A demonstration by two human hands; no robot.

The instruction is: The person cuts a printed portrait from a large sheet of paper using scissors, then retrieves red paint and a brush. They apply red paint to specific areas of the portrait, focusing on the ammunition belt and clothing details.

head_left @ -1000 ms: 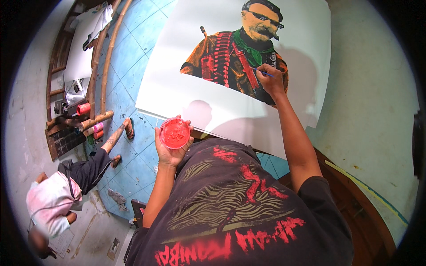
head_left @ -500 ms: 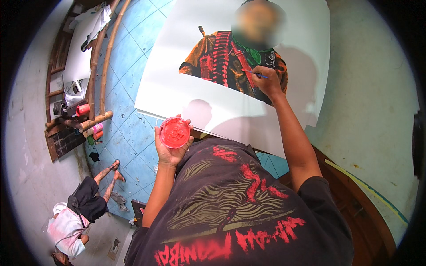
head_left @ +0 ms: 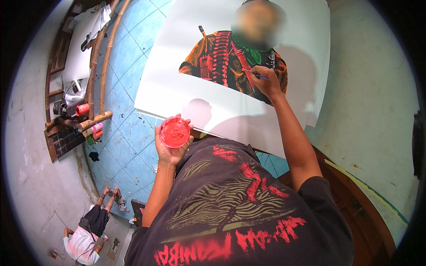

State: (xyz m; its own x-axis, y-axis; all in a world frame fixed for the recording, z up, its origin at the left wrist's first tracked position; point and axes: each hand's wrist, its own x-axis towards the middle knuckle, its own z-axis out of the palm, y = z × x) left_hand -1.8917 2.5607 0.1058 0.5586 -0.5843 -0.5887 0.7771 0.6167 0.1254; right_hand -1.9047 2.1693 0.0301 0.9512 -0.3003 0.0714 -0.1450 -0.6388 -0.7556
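In my left hand (head_left: 171,153) rests a round open tub of red paint (head_left: 174,132), fingers wrapped around its sides, held near my waist beyond the near edge of the paper. My right hand (head_left: 267,83) pinches a thin blue paintbrush (head_left: 258,76). Its tip meets the painted figure's chest, by a red strap (head_left: 240,60). The painting (head_left: 213,57) shows a half-length figure in orange, black, red and green on a large white sheet (head_left: 164,91). My right forearm lies across the sheet's near right part.
At left stands a bamboo rack (head_left: 106,66) with papers, and red paint containers (head_left: 82,109) low on it. Blue floor tiles (head_left: 122,115) show beside it. Another person (head_left: 91,228) stands at lower left. A brown wooden piece (head_left: 355,208) curves along my right.
The other person at lower left has shifted rightward and down in the picture. My right hand and brush tip have barely moved; my left hand keeps the tub in place.
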